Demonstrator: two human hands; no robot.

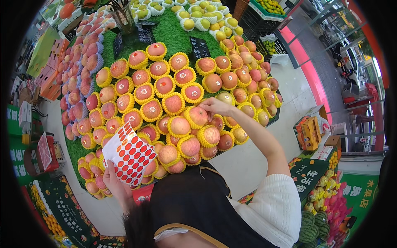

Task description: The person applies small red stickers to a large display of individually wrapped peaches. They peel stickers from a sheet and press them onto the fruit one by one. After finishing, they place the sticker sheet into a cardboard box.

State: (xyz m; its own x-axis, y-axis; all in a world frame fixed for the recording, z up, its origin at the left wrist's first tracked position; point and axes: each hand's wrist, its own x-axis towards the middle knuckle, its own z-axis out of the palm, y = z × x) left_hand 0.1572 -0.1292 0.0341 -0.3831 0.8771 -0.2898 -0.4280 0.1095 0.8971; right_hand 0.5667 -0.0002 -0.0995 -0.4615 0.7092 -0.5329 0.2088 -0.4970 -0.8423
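My left hand (115, 183) holds a white sheet with rows of round red stickers (131, 158) by its lower left edge. Over the pile, my right hand (214, 107) touches the upper right side of a red apple in a yellow foam net (198, 116); the fingertips are partly hidden. Close by sit several netted apples without visible stickers, such as a pinkish apple (180, 126) and another (189, 147). Beyond them, rows of netted apples carry round stickers, among them an apple (173, 104) and another (192, 92).
Black price signs (199, 48) and a glass vase (124, 20) stand on green artificial turf (169, 26). Pears in white nets (197, 15) lie at the back; apples in purple nets (93, 49) are on the left. Cardboard boxes (308, 133) and watermelons (308, 228) are at the right.
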